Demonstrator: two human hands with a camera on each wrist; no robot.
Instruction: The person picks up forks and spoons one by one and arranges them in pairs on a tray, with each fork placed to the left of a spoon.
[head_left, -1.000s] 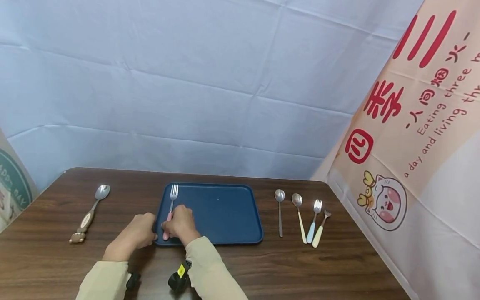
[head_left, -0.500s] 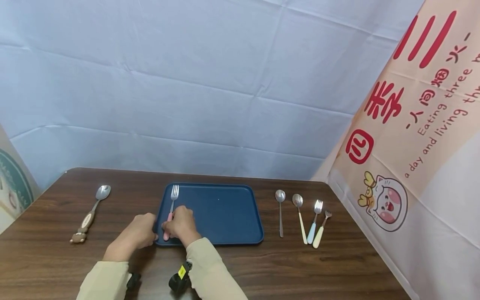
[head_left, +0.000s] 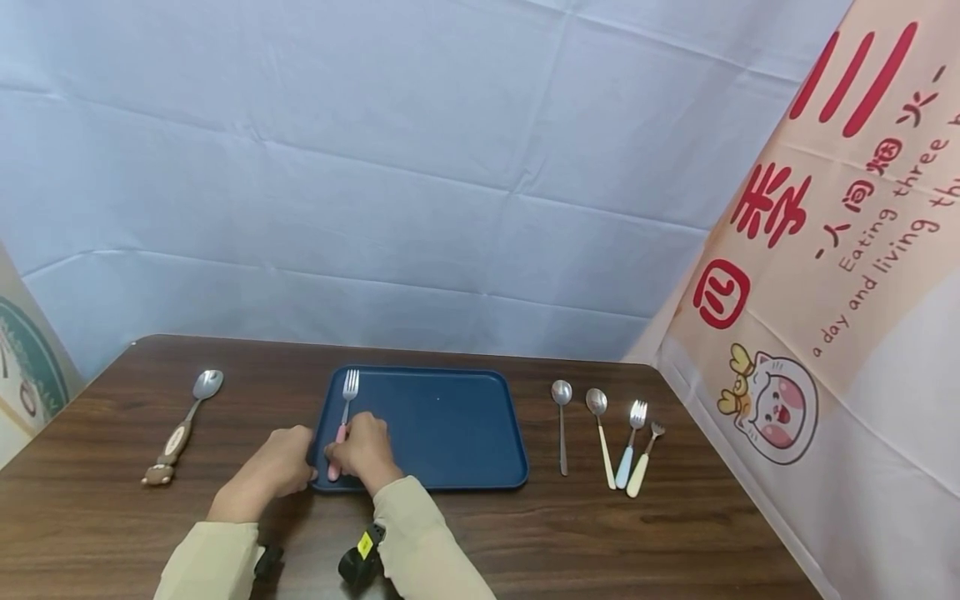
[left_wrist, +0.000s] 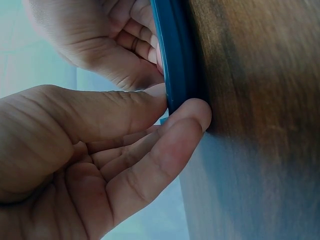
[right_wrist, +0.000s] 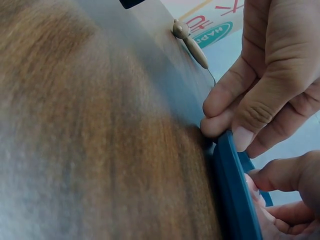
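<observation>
On the table lies a dark blue rectangular tray (head_left: 450,429). Thumb and fingers of my left hand (head_left: 277,468) pinch its near left corner; in the left wrist view the thumb is on the rim (left_wrist: 172,55) and the fingertips are under it. A fork (head_left: 350,386) with a pink handle lies along the tray's left side, tines pointing away from me. My right hand (head_left: 366,450) pinches the fork by its handle, close beside my left hand. The handle's pink end (right_wrist: 252,187) shows between the right fingers in the right wrist view, and its middle is partly hidden.
A spoon (head_left: 178,437) with a brown bear handle lies left of the tray. To the right lie a plain metal spoon (head_left: 562,425), a cream-handled spoon (head_left: 603,442), a blue-handled fork (head_left: 628,446) and a small yellow-handled fork (head_left: 642,467). Pale cloth (head_left: 375,208) hangs behind the table.
</observation>
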